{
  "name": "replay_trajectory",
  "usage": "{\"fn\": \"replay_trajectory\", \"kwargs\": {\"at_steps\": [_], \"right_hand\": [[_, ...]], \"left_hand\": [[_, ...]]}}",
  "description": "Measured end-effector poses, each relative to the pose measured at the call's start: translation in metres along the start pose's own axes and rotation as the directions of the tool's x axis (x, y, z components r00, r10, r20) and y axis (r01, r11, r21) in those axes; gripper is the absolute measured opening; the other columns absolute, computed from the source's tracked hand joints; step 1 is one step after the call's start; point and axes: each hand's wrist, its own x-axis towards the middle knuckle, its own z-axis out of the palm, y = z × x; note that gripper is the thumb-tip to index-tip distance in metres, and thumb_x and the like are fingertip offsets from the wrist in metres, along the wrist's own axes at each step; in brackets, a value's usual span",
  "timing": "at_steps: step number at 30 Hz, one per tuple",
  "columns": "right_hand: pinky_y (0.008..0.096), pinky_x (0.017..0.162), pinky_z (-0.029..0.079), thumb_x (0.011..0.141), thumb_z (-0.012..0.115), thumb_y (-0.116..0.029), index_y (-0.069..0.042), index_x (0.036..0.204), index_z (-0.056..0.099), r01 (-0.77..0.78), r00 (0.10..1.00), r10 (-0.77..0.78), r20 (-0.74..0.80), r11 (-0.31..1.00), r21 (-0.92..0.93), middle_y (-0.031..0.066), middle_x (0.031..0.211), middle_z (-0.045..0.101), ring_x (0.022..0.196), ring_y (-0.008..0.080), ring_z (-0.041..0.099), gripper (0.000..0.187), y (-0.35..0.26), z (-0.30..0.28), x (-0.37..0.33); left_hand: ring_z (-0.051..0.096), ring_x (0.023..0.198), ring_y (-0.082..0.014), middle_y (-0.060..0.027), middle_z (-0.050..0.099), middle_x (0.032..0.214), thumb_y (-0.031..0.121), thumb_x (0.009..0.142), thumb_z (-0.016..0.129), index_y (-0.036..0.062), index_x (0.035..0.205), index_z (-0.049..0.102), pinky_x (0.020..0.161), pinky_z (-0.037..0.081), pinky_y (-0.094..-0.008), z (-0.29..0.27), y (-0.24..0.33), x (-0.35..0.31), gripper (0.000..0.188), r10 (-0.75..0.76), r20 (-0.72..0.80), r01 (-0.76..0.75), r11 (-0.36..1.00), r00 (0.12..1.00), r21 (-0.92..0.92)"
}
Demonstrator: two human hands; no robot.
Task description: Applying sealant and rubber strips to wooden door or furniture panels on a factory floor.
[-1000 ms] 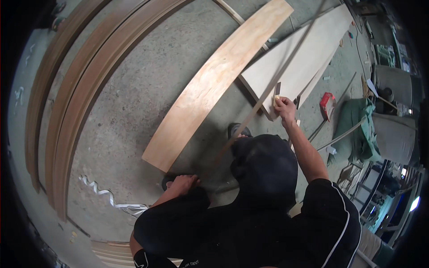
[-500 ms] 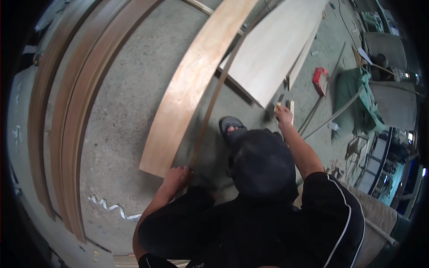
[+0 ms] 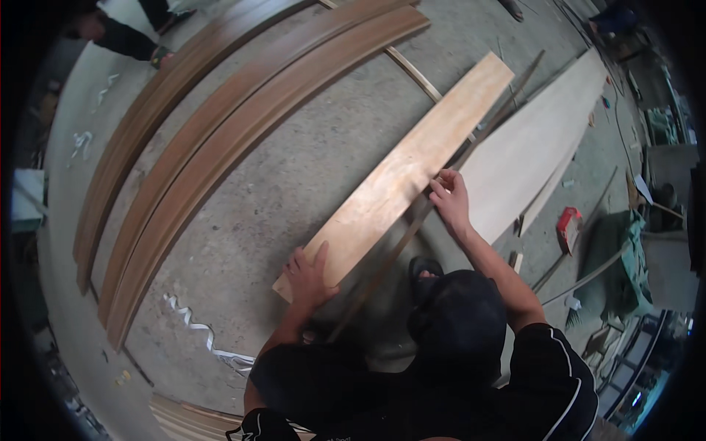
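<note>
A long pale wooden board [image 3: 397, 176] stretches diagonally from near my knees toward the far right. My left hand [image 3: 309, 279] rests on its near end, thumb and fingers spread over the surface. Along the board's right edge, about halfway up, my right hand [image 3: 451, 197] is closed with its fingertips bent together; whatever they pinch there is too small to make out. A thin brown strip [image 3: 390, 259] runs beside the board and passes under my right hand. To the right lies a wide whitish panel [image 3: 526, 151], partly behind my right forearm.
Long brown mouldings [image 3: 243, 121] lie at the left, with another person's foot [image 3: 160, 57] beyond them. Curly white strapping [image 3: 193, 323] is on the concrete floor. A red box [image 3: 568, 228] and a green sack [image 3: 614, 253] stand at the right.
My right hand has left a light-coloured handled tool by the panel and come to the board's edge. My left hand has moved onto the board's end. The view has turned leftward.
</note>
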Motion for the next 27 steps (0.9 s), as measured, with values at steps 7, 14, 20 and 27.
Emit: {"fn": "replay_trajectory", "kwargs": {"at_steps": [7,14,20,27], "right_hand": [[0.0248,0.062,0.044,0.083,0.063,-0.01,0.001,0.115,0.039,-0.109,0.945,0.157,-0.288,0.978,0.177,0.0071,0.094,0.049,0.08,0.0118,0.049,0.041,0.03,0.048,0.02],[0.0339,0.093,0.04,0.088,0.032,-0.062,-0.01,0.132,0.037,-0.396,0.893,0.403,0.2,0.494,0.774,0.0077,0.126,0.049,0.113,0.0236,0.048,0.067,-0.005,0.047,0.016],[0.0382,0.105,0.03,0.081,0.035,-0.069,-0.009,0.138,0.027,-0.308,0.915,0.356,0.19,0.311,0.899,0.0082,0.14,0.034,0.127,0.0274,0.034,0.084,-0.026,0.088,0.04],[0.038,0.107,0.03,0.095,0.024,-0.05,-0.007,0.139,0.026,-0.638,0.749,-0.104,0.654,-0.379,0.671,0.0105,0.138,0.039,0.125,0.0235,0.041,0.062,0.092,0.087,0.129]], "left_hand": [[0.036,0.111,-0.0396,-0.0225,0.034,0.122,0.045,0.045,0.079,0.0279,0.135,0.036,0.091,0.03,-0.0514,-0.031,-0.012,-0.008,0.101,0.046,-0.132,-0.048,0.999,0.99,-0.008],[0.037,0.111,-0.0389,-0.0213,0.037,0.121,0.044,0.047,0.076,0.0267,0.135,0.039,0.091,0.03,-0.05,-0.111,-0.015,-0.009,0.097,0.08,-0.071,-0.084,0.996,0.994,-0.044],[0.043,0.11,-0.0355,-0.0226,0.042,0.12,0.046,0.055,0.072,0.0215,0.137,0.039,0.094,0.036,-0.0381,-0.144,-0.036,0.004,0.092,0.128,0.238,0.008,0.867,0.963,-0.498],[0.04,0.116,-0.0359,-0.021,0.042,0.123,0.048,0.057,0.071,0.02,0.138,0.038,0.099,0.034,-0.0385,-0.121,-0.028,0.011,0.091,0.22,0.196,-0.046,0.768,0.955,-0.639]]}}
